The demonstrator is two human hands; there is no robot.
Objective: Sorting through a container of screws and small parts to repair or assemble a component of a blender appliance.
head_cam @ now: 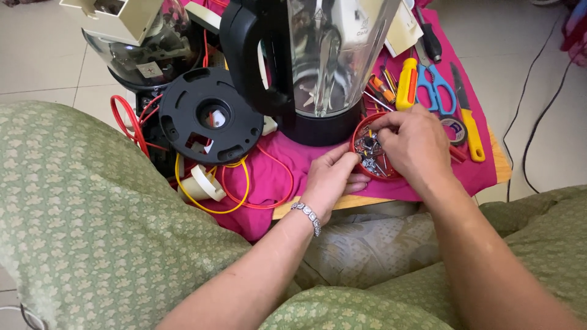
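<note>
Pale floor tiles (36,55) surround a low wooden worktop (498,165) draped with a bright pink cloth (275,171), seen from the head camera past knees in green patterned fabric.

At the centre of the view sits a small round red dish (367,153), shallow and plastic-looking, filled with a jumble of small metal screws and fittings. The left hand (330,177), with a beaded metal bracelet (307,217) on its wrist, rests at the dish's 8 o'clock edge; its fingers (339,160) are loosely curled and touch the rim, steadying it rather than closing around it. The right hand (413,143) comes in from 4 o'clock and hangs over the dish, its fingers bunched together and dipped among the metal bits at the top rim. Whether they actually pinch a piece cannot be told, as the hand covers the tips.

At 12 o'clock from the dish stands a clear blender jar (330,55) with a glossy black handle and black base, blades visible inside. At 9 o'clock lies a round black plastic base plate (208,116) with slots, over loops of red and yellow wire (235,192). At 10 o'clock sits a smoky domed jar (147,49). At 2 o'clock lie blue-handled scissors (435,88), a yellow screwdriver (406,82) and a yellow-handled knife (468,119).
</note>
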